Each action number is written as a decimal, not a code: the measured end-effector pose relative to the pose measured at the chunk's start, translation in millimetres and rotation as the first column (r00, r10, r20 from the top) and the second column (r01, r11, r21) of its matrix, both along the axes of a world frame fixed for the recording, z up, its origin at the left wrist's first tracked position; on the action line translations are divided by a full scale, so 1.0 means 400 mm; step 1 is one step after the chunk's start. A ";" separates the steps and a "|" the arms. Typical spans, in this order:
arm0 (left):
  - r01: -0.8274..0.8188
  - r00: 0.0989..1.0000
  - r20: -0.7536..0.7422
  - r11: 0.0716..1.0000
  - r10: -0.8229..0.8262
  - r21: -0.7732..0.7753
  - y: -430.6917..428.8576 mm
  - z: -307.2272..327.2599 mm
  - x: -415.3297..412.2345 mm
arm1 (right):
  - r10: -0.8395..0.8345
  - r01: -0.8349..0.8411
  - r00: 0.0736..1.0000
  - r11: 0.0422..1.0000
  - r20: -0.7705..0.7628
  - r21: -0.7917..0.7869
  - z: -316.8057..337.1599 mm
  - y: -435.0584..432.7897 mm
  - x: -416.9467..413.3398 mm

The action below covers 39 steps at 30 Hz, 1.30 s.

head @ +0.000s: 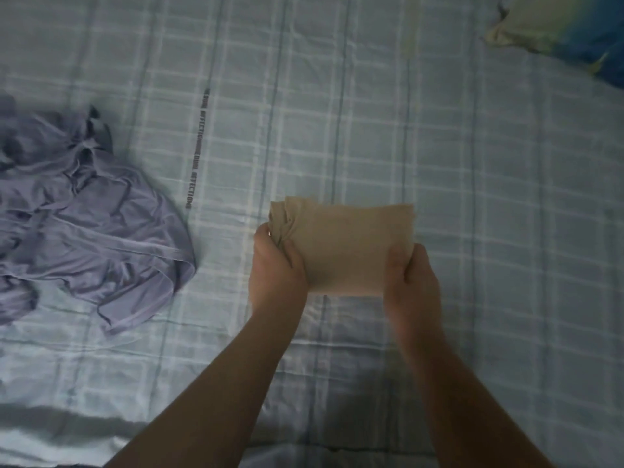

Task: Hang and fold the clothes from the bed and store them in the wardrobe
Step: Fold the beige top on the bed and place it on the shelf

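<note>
Folded beige cloth (347,246) gripped between both hands (278,268) (410,282) over bed (472,163).

A single printed line (197,150) of dark capital letters runs lengthwise along one stripe of the checked bed sheet (371,113). It is blurred but seems to repeat "EQUAL AFFECTIONS". No other writing is legible.

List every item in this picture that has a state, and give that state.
Small beige fabric garment: folded into a rectangle, held at both ends.
Left-hand grip: pinches its bunched end.
Right-hand grip: holds the other end.
Lavender thin-fabric garment: crumpled, unfolded.
Pale checked bedsheet: spread flat.
</note>
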<state>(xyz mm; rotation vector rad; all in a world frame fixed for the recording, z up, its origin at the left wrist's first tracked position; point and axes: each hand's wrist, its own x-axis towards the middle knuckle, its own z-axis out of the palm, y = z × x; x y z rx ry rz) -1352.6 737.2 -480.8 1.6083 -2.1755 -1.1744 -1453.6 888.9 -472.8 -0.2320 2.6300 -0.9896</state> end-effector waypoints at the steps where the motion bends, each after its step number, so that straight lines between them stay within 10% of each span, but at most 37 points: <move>1: 0.006 0.999 0.049 1.000 -0.004 -0.031 0.004 -0.006 0.003 | -0.020 0.022 0.999 0.998 -0.043 0.063 -0.013 -0.011 -0.001; 9: 0.046 0.990 0.136 0.999 -0.045 -0.008 0.001 -0.050 0.022 | -0.019 0.011 1.000 0.906 0.015 0.422 -0.078 -0.029 -0.020; 14: 0.190 0.980 0.097 0.957 -0.172 -0.220 -0.010 -0.009 0.023 | -0.037 0.032 0.999 0.964 0.015 0.263 -0.028 -0.031 -0.038; 18: 0.522 0.848 0.149 0.751 -0.509 -0.406 -0.014 0.004 0.038 | 0.304 -0.283 0.821 0.952 -0.484 0.117 0.014 -0.020 -0.002; 23: 0.786 0.618 0.390 0.537 -0.682 -0.307 -0.016 -0.039 0.031 | 0.679 -0.543 0.651 0.729 -0.338 0.417 -0.041 -0.041 0.007; 35: 0.743 0.641 0.437 0.654 -0.631 -0.146 -0.044 -0.114 -0.009 | 0.699 -0.549 0.699 0.661 -0.153 0.511 -0.109 -0.069 -0.043; 39: 0.682 0.727 0.257 0.713 -0.637 -0.162 -0.054 -0.067 -0.003 | 0.579 -0.536 0.794 0.811 -0.186 0.234 -0.069 -0.062 -0.056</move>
